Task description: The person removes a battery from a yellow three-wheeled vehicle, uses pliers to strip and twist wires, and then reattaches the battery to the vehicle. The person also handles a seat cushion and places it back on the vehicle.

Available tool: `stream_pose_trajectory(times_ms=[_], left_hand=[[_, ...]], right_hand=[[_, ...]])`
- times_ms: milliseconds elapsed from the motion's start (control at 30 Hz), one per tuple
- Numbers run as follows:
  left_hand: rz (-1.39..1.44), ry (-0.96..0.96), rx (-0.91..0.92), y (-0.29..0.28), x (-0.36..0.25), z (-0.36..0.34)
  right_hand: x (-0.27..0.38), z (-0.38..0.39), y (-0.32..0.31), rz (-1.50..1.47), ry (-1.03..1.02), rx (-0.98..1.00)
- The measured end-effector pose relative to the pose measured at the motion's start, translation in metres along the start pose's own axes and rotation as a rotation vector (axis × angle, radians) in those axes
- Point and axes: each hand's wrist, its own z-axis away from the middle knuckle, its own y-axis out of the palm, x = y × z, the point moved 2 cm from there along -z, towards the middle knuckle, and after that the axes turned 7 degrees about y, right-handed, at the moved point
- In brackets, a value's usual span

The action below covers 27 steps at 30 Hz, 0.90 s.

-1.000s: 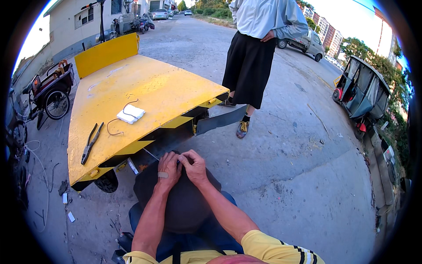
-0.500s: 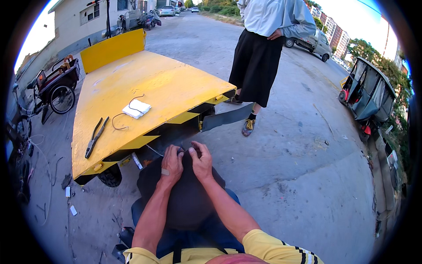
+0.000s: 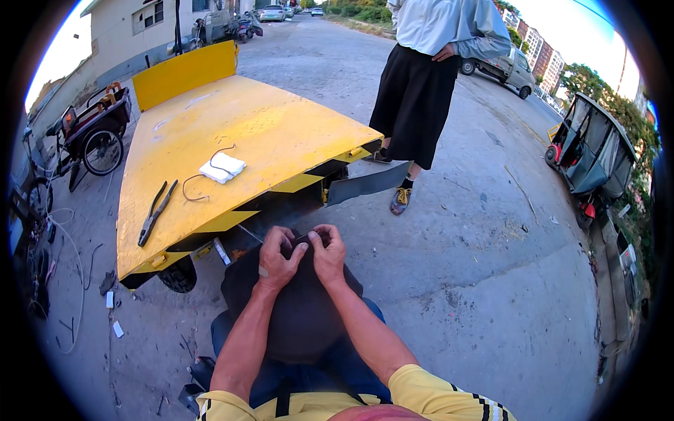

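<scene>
Parting slightly vs. 1 s ago, L hand & R hand curl over dark lap cover, prob. mid-job; can't tell if either grip's clamped.

A bystander in a pale jacket and black skirt-like bottoms stands at the upper centre. A pickup truck and apartment blocks sit at upper right, a covered three-wheeler below them near the right edge. A cargo tricycle occupies the left, beneath a pale building; cars line the top.
</scene>
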Motion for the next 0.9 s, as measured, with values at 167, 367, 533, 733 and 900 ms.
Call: stream_pose_trajectory(times_ms=[167, 367, 533, 733, 900], left_hand=[[0.054, 0.172, 0.007, -0.006, 0.007, 0.004], [0.182, 0.108, 0.034, -0.005, 0.008, 0.005], [0.253, -0.032, -0.023, 0.001, 0.010, 0.007], [0.007, 0.012, 0.039, 0.006, 0.003, 0.001], [-0.143, 0.021, 0.147, 0.008, 0.011, 0.004]], right_hand=[[-0.003, -0.001, 0.001, 0.012, -0.010, -0.021], [-0.010, -0.003, -0.001, 0.027, -0.039, -0.063], [-0.004, -0.001, 0.001, 0.028, -0.034, -0.065], [0.002, 0.001, 0.002, -0.076, 0.000, -0.026], [0.005, 0.003, 0.003, -0.149, 0.007, 0.005]])
